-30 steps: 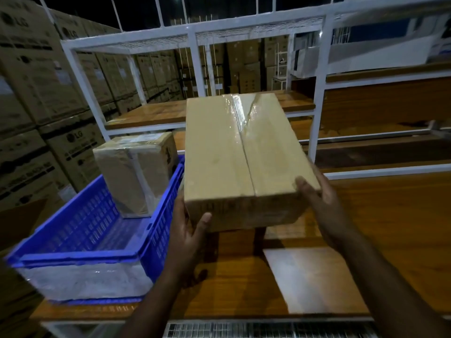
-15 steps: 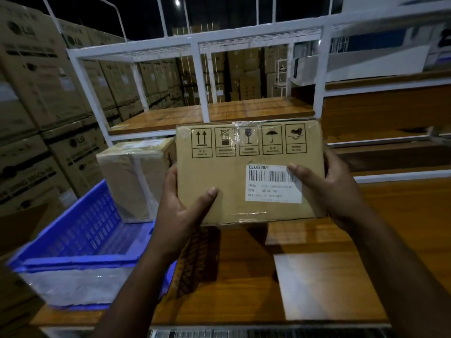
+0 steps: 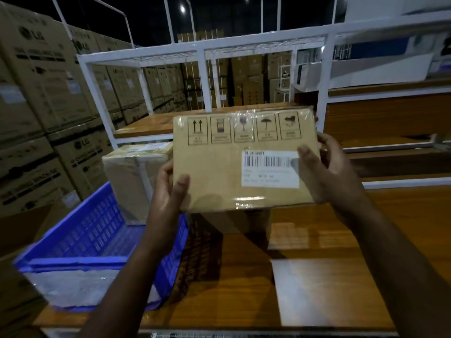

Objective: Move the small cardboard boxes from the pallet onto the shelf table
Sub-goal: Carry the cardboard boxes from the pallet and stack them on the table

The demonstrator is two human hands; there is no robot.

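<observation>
Head view: small cardboard box (image 3: 244,162) held upright above the counter (image 3: 341,235).

Within 1 s the box has been tipped from flat to label-forward and raised; it is gripped at both ends, left hand (image 3: 168,191) and right hand (image 3: 324,172), fingers curled round its edges. It is not yet set down. 1 wrapped box (image 3: 134,181) is seen standing in the blue crate (image 3: 80,240) beside it. Placement is judged next.

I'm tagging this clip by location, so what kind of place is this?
Most likely a warehouse or storeroom. Tall stacks of large printed cartons fill the left side and the background, white metal racking with wooden shelves stands ahead, and both hands hold a cardboard box bearing a barcode label.
</observation>
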